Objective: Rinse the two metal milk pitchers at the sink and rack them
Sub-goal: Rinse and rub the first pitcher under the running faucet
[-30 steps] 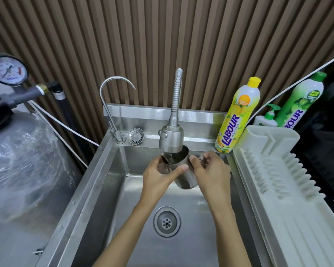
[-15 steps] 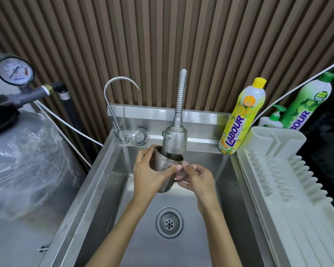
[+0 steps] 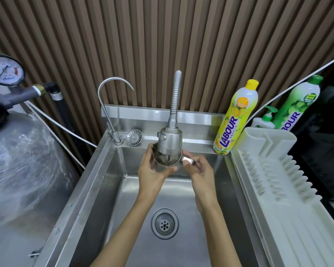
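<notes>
One metal milk pitcher (image 3: 167,159) is held upright right under the flexible tap's spray head (image 3: 170,140), its open mouth facing me with water inside. My left hand (image 3: 152,169) wraps round the pitcher's left side and bottom. My right hand (image 3: 198,168) pinches the pitcher's handle (image 3: 187,160) on its right side. The spray head hides the far rim. I see no second pitcher. The white dish rack (image 3: 274,170) stands to the right of the steel sink (image 3: 112,182).
A thin gooseneck tap (image 3: 112,105) and a loose strainer (image 3: 133,137) sit on the sink's back ledge. Yellow (image 3: 235,120) and green (image 3: 297,105) detergent bottles and a pump bottle (image 3: 263,122) stand behind the rack. A wrapped tank (image 3: 21,166) with gauge is at left. The drain (image 3: 164,222) lies below.
The pitcher has been turned from tilted sideways to upright under the spray head. My right hand has shifted from its base to pinching the handle on the right.
</notes>
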`<state>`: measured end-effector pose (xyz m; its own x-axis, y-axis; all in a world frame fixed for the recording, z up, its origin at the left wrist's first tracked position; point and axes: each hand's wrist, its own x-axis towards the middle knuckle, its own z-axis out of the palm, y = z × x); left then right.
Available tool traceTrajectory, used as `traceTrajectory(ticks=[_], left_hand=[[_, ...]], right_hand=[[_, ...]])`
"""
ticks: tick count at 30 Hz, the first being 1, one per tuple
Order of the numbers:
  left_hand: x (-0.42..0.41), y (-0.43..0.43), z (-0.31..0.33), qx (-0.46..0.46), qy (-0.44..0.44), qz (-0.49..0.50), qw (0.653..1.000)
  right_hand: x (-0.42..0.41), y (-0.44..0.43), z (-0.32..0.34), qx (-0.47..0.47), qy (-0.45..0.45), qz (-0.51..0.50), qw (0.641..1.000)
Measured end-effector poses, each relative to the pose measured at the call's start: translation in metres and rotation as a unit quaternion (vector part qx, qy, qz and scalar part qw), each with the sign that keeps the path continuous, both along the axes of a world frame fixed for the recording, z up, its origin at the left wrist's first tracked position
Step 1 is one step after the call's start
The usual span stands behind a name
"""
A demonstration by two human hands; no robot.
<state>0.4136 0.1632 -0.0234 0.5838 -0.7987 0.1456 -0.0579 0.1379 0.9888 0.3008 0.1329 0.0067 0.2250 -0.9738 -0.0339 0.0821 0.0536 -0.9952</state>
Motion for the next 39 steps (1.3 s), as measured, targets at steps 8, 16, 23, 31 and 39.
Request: traceTrajectory(ticks=[8,16,23,31,39], left_hand=[[0.016,0.019,0.021,0.100,-0.196,0.080,0.972],[-0.001,0.015,0.017,0.135,-0.068,-0.032,0.988],[-0.005,0.001,0.003,0.025,0.008,-0.060,0.998],[0.004,0.014,0.019,0.001,-0.226,0.069,0.972],[-0.006,0.023,0.013,0.111,-0.233,0.097,0.961]], right_hand=[[0.007,0.003,-0.003,0.095,-0.026,0.033,0.995],[-0.012,-0.001,0.030,-0.084,0.320,-0.073,0.941],[-0.006,0.002,0.022,-0.087,0.186,-0.061,0.977],[0.000,-0.003,0.000,0.065,-0.008,0.017,0.998],[-0.013,-0.003,0.016,0.017,0.221,-0.025,0.975]])
